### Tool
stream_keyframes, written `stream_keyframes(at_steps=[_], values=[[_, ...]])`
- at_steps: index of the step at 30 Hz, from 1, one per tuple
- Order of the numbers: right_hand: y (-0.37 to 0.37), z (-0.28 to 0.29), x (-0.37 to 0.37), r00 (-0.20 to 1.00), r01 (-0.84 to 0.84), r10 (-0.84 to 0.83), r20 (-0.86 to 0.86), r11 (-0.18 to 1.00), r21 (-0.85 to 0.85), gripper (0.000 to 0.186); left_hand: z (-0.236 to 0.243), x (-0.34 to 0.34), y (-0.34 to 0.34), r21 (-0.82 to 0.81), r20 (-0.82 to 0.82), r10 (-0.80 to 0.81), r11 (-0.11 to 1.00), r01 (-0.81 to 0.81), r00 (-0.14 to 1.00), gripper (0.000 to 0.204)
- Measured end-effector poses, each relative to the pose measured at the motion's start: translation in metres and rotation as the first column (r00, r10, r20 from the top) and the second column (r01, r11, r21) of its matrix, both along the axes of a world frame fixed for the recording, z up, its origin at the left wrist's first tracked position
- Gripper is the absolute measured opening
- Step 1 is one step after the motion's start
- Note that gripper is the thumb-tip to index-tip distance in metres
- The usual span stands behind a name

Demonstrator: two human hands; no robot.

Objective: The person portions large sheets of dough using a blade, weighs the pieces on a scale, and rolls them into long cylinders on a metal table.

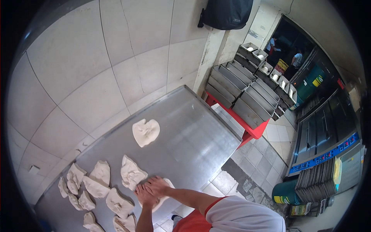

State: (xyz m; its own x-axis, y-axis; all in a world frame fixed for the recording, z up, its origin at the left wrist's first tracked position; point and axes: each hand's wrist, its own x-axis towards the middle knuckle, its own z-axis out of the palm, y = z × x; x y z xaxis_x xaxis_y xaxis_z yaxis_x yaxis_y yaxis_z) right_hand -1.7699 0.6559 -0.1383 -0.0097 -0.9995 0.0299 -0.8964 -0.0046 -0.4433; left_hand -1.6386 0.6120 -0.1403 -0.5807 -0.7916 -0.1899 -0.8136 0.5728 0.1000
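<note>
On a metal worktable (185, 127) lies a piece of pale dough (167, 181), partly hidden under my hands. My left hand (146, 196) rests on it, fingers stretched forward. My right hand (157, 186) lies beside and partly over the left, its fingers also stretched out flat. Just beyond my fingertips sits another uneven dough piece (131, 172), close to the left hand. Farther up the table is a flattened, notched dough piece (146, 132). To the left, several rough dough pieces (119, 203) lie scattered.
A tiled wall (85, 69) runs along the table's far left side. Past the table's far end, rows of metal loaf pans (239, 89) stand on a red table (253, 133). To the right are an oven (320, 131) and stacked trays (315, 185). Two people stand in the distant doorway.
</note>
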Motion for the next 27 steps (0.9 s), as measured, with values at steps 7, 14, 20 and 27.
stream_keyframes(at_steps=[7,14,20,27], values=[[0.004,0.006,-0.002,0.963,0.155,-0.221,-0.155,0.923,-0.352,0.033,0.016,-0.009,0.009,-0.14,-0.062,-0.048,0.989,0.039,0.997,0.082],[0.037,0.028,0.01,1.0,0.006,-0.004,-0.023,0.998,0.067,0.025,0.008,0.023,0.009,0.214,-0.098,0.026,0.977,-0.004,0.995,0.046],[0.025,0.004,-0.001,0.997,0.0,0.001,-0.071,1.0,0.017,0.024,0.001,0.004,0.014,0.013,-0.124,-0.031,0.999,0.033,0.992,0.039],[0.0,0.013,-0.002,0.995,0.06,-0.068,-0.075,0.993,-0.104,0.027,0.0,0.008,0.002,-0.061,-0.197,0.099,0.992,-0.113,0.975,0.072]])
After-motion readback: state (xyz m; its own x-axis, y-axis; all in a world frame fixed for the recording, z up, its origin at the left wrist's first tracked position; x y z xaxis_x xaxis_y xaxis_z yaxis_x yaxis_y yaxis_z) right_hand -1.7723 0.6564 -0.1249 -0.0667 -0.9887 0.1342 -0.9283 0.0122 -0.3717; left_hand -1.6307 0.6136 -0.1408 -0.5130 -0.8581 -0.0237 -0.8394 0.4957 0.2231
